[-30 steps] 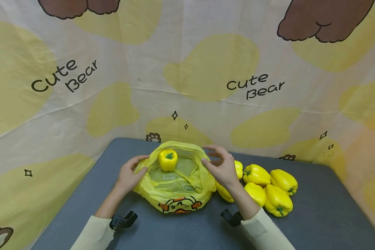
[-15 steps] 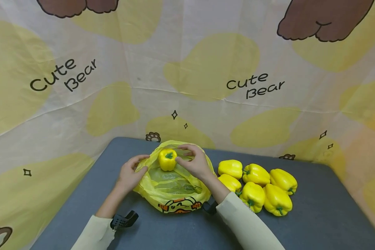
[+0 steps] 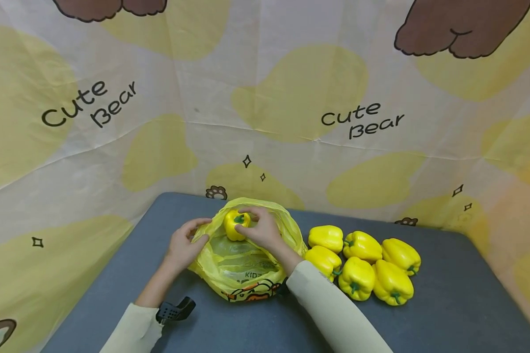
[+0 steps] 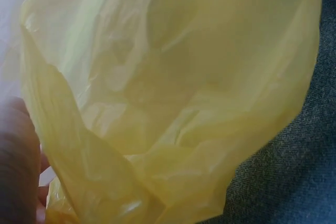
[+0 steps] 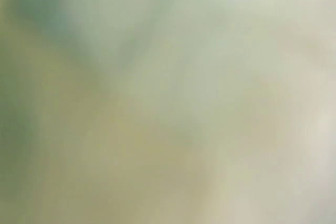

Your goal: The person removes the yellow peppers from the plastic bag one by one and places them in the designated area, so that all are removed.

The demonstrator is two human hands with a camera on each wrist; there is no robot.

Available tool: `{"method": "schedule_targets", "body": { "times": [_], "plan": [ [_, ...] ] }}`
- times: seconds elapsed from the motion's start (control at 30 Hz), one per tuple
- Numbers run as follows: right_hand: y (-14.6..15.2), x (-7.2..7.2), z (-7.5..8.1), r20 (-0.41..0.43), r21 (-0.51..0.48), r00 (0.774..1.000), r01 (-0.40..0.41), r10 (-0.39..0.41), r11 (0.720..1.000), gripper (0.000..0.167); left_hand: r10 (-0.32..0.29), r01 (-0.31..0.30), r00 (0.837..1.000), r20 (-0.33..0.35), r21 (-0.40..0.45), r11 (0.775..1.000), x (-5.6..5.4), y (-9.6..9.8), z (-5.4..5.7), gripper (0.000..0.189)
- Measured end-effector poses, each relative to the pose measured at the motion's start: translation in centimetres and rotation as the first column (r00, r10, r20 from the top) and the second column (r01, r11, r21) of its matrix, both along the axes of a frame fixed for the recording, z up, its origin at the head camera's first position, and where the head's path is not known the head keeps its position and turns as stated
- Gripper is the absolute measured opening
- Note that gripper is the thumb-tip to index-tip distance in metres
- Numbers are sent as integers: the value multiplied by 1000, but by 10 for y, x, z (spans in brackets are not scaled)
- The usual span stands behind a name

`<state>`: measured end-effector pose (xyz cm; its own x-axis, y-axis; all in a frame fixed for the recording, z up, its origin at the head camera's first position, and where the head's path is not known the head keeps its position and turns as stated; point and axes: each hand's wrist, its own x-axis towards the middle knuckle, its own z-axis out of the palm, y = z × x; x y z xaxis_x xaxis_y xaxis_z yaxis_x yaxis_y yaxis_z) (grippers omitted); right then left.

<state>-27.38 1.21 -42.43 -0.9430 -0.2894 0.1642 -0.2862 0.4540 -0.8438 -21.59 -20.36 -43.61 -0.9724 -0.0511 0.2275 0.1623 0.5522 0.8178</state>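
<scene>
A yellow plastic bag point(image 3: 212, 274) with a printed cartoon stands on the table, its mouth spread wide. My left hand point(image 3: 184, 245) holds the bag's left rim between thumb and fingers. Close up in the left wrist view, the thin bag point(image 4: 173, 98) fills most of the picture beside my thumb point(image 4: 18, 161). Inside the bag, near its back left, a yellow bell pepper point(image 3: 231, 228) sits with its green stem up. My right hand point(image 3: 262, 229) reaches in over the right rim, thumb and fingers curled about this pepper's right side. The right wrist view is too blurred to read.
Several more yellow bell peppers point(image 3: 357, 278) lie grouped on the grey table point(image 3: 459, 294) right of the bag, close to my right sleeve point(image 3: 331, 304). A printed cloth point(image 3: 282, 98) hangs behind the table's back edge.
My right hand has moved left from the bag's right rim into its mouth and onto the pepper there. The left hand has stayed at the left rim.
</scene>
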Motion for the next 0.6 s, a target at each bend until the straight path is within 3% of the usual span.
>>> {"method": "schedule_targets", "body": {
  "times": [0.27, 0.6],
  "plan": [
    [-3, -8, -13, -34, 64, 999, 10, -8, 998, 41, -3, 4, 1000, -1, 13, 1000, -1, 0, -2, 36],
    [-6, -10, -18, 22, 4, 1000, -5, 5, 1000, 45, 3, -3, 1000, 1, 5, 1000, -2, -1, -3, 36]
  ]
}}
